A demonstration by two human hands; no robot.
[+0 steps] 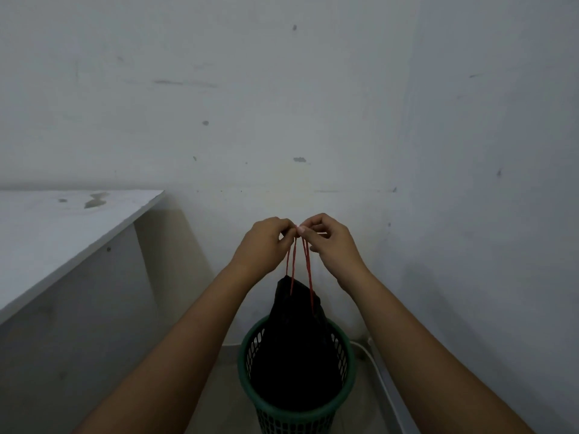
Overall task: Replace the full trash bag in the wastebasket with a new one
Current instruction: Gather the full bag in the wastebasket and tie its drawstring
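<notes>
Trash bag (294,349) black (crinkly) | green lattice wastebasket (344,358) | both hands' fingers (286,234) pinching red drawstrings (308,270)

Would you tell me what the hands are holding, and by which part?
Both the left hand and right hand pinch the red drawstring of the black trash bag at its top.
</notes>
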